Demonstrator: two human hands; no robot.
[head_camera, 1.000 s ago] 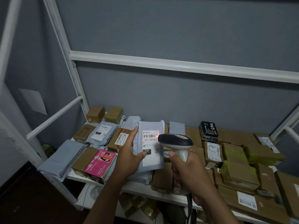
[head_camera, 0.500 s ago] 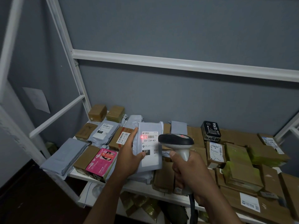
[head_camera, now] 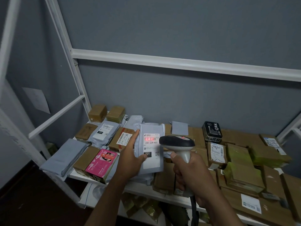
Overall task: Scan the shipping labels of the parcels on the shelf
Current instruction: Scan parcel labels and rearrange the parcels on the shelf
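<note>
My left hand (head_camera: 130, 159) holds a grey plastic mailer (head_camera: 150, 162) up over the shelf, thumb across its front and fingers along its left edge. Its white shipping label (head_camera: 151, 145) faces me and reads 231-239-K01. A red scan line lies across the label's barcode. My right hand (head_camera: 189, 175) grips the handle of a grey and black barcode scanner (head_camera: 177, 142), whose head points left at the label from a short distance.
The white shelf (head_camera: 141, 187) is packed with brown boxes (head_camera: 241, 172), grey mailers (head_camera: 102, 132), a pink box (head_camera: 101, 163) at the front left and a black box (head_camera: 212, 131) at the back. A white frame rail (head_camera: 179, 62) crosses the grey wall above. More parcels lie on the lower shelf.
The red scanner light has moved from the label's right side across to its left, and now spreads as a line over the barcode. Both hands have stayed almost in place.
</note>
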